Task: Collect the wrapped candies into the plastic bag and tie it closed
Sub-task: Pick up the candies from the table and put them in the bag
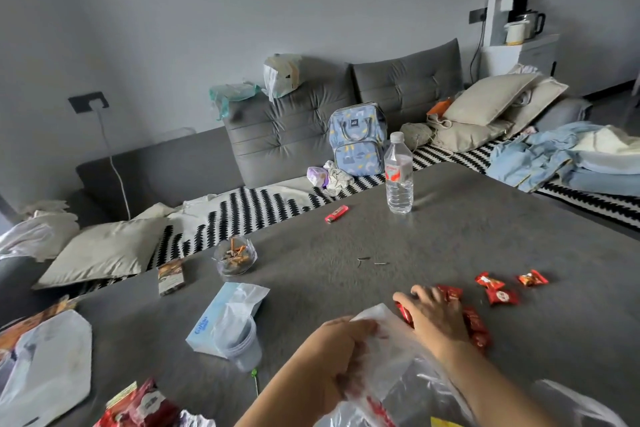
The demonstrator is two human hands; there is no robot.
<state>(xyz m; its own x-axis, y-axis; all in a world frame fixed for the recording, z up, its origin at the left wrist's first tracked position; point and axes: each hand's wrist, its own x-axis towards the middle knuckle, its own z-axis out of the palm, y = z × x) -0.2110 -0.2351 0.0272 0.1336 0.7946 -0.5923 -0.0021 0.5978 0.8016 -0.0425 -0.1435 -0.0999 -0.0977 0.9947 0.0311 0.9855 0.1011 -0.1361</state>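
Note:
A clear plastic bag (398, 374) lies on the grey table (346, 253) near its front edge. My left hand (341, 357) grips the bag's rim and holds it up. My right hand (433, 314) rests palm down on a cluster of red wrapped candies (476, 326) beside the bag's mouth, fingers curled over some of them. Three more red candies lie apart to the right: one (489, 281), one (502, 296) and one (532, 278). Red shapes show through the bag's lower part.
A water bottle (399, 173) and a red lighter (336, 214) stand farther back. A glass ashtray (235, 256), a small box (170, 277), a tissue pack (225, 317) and plastic cups (244, 345) sit to the left. Red snack packets (145, 407) and white bags lie at the front left.

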